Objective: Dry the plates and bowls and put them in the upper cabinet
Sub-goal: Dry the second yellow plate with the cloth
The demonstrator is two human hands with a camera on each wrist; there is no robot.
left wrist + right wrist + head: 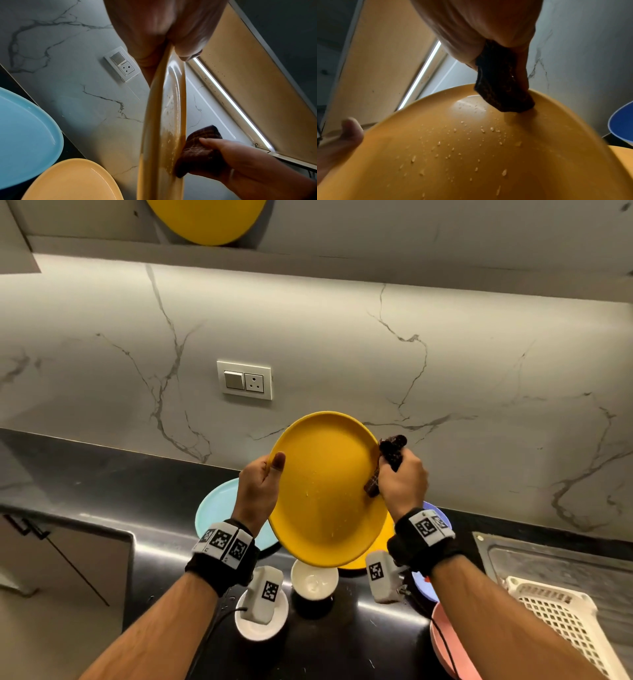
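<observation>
I hold a yellow plate tilted up above the black counter, its face dotted with water drops. My left hand pinches its left rim, thumb on the face. My right hand grips a dark brown cloth and presses it against the plate's right rim. In the left wrist view the plate shows edge-on with the cloth against it. Another yellow plate sits on the upper cabinet shelf.
On the counter below lie a light blue plate, a second yellow plate, two white bowls, a blue plate and a pink one. A white basket stands by the sink. A wall socket is behind.
</observation>
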